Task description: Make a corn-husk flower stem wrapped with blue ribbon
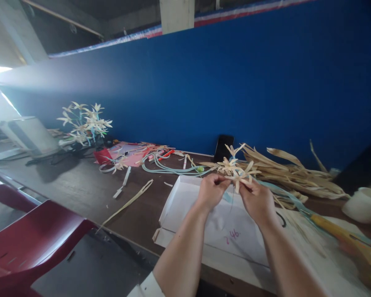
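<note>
Brown is the long table [142,216], with a white box [184,202] lying by its near edge. Above the box's far edge, the left hand [211,192] and right hand [259,201] both pinch a pale flower [240,175]. Pinching softly, low down, should keep thin petals [249,166] from tearing.

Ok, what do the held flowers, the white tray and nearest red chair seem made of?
Held flowers: perhaps dried husk, matte, straw-toned like the leafy strips nearby. White tray: probably cardboard, smooth, with folded walls. Nearest red chair: likely moulded plastic, glossy, its curved surface catching light.
</note>
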`<state>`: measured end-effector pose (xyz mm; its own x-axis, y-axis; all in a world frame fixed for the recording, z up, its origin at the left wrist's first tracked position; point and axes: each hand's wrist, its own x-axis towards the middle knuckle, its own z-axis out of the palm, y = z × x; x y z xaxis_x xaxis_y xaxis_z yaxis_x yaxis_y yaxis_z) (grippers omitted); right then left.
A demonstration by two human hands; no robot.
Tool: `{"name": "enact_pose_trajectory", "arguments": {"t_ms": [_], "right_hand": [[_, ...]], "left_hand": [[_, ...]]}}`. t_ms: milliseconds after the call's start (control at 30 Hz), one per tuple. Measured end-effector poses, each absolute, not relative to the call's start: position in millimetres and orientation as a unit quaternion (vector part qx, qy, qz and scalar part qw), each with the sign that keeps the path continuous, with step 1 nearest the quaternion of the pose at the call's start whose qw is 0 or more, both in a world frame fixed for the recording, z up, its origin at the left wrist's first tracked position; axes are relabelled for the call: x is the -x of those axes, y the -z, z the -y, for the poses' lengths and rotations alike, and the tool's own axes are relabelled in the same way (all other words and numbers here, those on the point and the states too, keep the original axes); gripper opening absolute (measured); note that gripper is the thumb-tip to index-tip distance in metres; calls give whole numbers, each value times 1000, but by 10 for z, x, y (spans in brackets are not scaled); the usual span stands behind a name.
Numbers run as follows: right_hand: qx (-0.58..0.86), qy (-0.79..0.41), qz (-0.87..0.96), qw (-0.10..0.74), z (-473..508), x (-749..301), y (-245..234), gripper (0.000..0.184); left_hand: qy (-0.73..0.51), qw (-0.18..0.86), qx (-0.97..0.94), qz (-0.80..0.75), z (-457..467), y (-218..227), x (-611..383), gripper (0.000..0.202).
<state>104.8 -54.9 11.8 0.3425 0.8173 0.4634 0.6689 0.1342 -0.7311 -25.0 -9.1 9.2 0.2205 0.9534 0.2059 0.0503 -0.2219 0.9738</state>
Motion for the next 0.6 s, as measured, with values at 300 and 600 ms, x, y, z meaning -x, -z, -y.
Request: {"name": "enact_pose_trajectory", "arguments": {"t_ms": [300, 600], "right_hand": [[696, 7, 592, 406, 575, -941, -139, 37], [718, 56, 584, 374, 588, -912, -122, 38]], "left_hand": [[-505, 442, -625, -398, 67, -48, 244, 16], [-506, 449, -619, -399, 62, -34, 231, 16]]}}
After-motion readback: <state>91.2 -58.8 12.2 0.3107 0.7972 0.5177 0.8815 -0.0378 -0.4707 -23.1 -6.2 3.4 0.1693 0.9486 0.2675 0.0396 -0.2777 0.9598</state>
